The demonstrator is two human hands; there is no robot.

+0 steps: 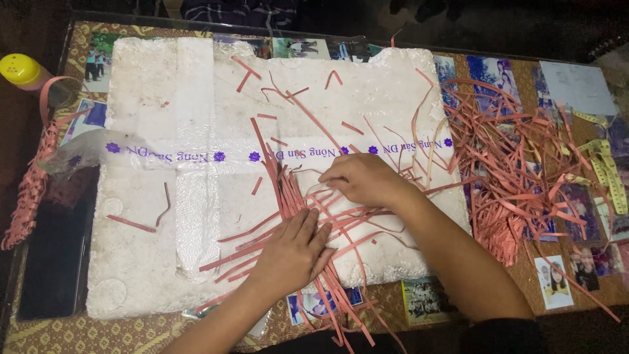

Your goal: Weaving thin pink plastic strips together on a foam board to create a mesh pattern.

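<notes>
Head view shows our left hand (293,252) pressed flat, fingers (308,226) spread, pinning pink paper strips (288,196) on a white foam board (164,196). Our right hand (362,178) curls over the same strips, fingertips pinched on a few. We judge them light, limp and easily torn, best taken near the ends. The board looks rough and crumbly, banded with clear tape (196,156). A loose strip heap (511,177) and a yellow tape measure (606,167) lie rightward on the worktop (131,331).

Two hands (295,252), one foam board (151,196), one yellow cap (19,67), one phone (56,255).
</notes>
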